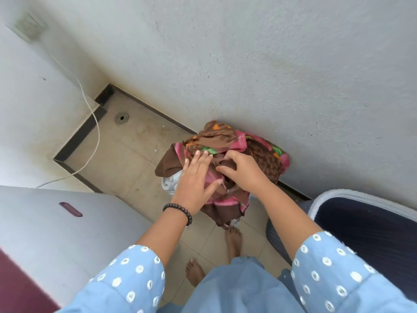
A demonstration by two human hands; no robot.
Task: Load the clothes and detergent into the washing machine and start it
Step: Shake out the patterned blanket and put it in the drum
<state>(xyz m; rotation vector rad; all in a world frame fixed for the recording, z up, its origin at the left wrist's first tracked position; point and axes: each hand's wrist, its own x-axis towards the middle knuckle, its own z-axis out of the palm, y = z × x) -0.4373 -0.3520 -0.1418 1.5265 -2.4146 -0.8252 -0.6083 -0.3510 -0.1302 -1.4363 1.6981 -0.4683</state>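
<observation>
Clothes [225, 150]: one bunched heap, brown fabric with pink bands and orange and green patches, a spotted brown part on the right side. Heap sits in a pale basket [170, 181], only a bit of its rim showing at the left under the cloth. Basket stands on the floor [126, 154] against the wall [270, 64]. A brown and pink length hangs down the near side of the heap toward the feet.

Left hand [195, 179]: fingers spread flat, palm down, lying on the left side of the heap, thumb out to the right. One black bead bracelet [179, 211] on that wrist.

Right hand [240, 171]: fingers curled, pinching a fold of brown cloth at the top of the heap.

Two sleeves, light blue with white dots. Two bare feet on the tiles below the heap; the right foot [233, 241] is just beside the hanging cloth, the left [195, 272] nearer the camera.

Washer [56, 222]: one, grey lid shut, at lower left, with one dark red oval on top and a dark red band at the near edge. One dark bin [372, 233] with a pale rim at lower right.

Floor: beige tiles, one round drain [121, 118] near the corner, one white cable [94, 123] trailing down the left wall onto the floor.
</observation>
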